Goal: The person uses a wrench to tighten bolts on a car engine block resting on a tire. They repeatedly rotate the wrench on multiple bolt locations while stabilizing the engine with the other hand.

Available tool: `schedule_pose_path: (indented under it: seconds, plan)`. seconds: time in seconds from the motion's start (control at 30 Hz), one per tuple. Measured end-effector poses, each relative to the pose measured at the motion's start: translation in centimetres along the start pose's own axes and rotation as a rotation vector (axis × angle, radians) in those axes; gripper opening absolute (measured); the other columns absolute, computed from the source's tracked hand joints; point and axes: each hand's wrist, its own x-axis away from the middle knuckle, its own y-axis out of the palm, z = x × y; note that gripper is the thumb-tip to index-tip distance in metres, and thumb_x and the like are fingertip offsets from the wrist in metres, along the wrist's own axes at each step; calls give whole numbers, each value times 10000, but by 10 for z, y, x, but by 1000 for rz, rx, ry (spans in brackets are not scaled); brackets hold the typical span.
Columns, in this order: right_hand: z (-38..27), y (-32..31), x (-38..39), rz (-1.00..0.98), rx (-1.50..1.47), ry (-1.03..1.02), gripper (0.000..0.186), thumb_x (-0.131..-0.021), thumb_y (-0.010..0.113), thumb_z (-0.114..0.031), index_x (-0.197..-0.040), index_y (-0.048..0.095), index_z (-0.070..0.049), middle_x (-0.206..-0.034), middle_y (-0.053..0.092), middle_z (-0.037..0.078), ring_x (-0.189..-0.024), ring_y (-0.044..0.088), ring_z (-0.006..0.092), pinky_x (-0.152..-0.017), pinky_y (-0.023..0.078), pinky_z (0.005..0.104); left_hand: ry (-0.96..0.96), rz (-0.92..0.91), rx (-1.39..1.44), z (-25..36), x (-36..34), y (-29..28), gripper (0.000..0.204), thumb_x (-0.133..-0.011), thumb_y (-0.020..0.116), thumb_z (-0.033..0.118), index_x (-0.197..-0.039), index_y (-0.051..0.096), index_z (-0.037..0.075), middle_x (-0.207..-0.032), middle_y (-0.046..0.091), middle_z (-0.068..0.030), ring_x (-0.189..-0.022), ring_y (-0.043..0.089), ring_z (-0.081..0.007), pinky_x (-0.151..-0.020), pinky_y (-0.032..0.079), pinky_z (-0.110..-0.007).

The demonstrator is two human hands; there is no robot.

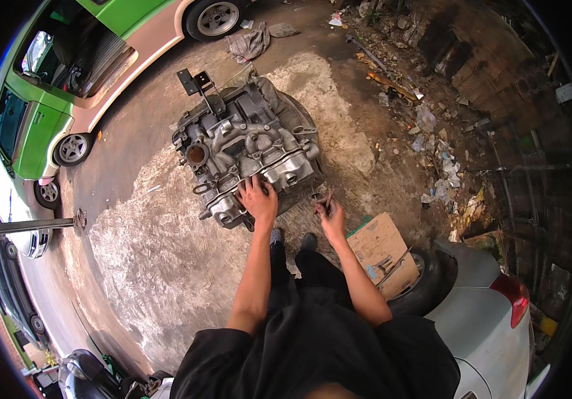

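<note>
A grey metal engine (246, 143) stands in front of me, with a round rusty-brown opening on its left side and a black bracket standing up at its far end. My left hand (257, 199) rests on the engine's near edge, its fingers spread over the metal cover and its fingertips partly lost among the parts. To the right of it, my right hand (330, 218) is held just off the engine's near right corner. Its fingers are pinched together around something small and dark that I cannot make out.
A wheel (425, 282) lies at my right with a cardboard sheet (382, 246) and tools on it, beside a silver car (492, 332). Litter (442, 173) lines the right side. A green van (39, 133) stands at the left, near a metal pole (26, 227).
</note>
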Motion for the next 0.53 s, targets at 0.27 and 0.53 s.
schedule_pose_path:
  seconds: [0.27, 0.53]
  plan:
    - [-10, 12, 17, 63, -205, 70, 160, -975, 622, -137, -947, 578, 15, -844, 573, 48, -759, 558, 141, -700, 470, 326, 189, -77, 140, -3, 13, -17, 309, -787, 631, 180, -1055, 591, 32, -1112, 533, -204, -1106, 469, -408, -978, 338, -555]
    - [-26, -28, 48, 228, -457, 101, 165, -998, 593, -198, -1006, 562, -36, -836, 532, 43, -764, 509, 130, -717, 448, 331, 533, -497, 366, 48, 47, -9, 271, -796, 619, 150, -1038, 579, 34, -1076, 517, -197, -1076, 469, -412, -960, 354, -544]
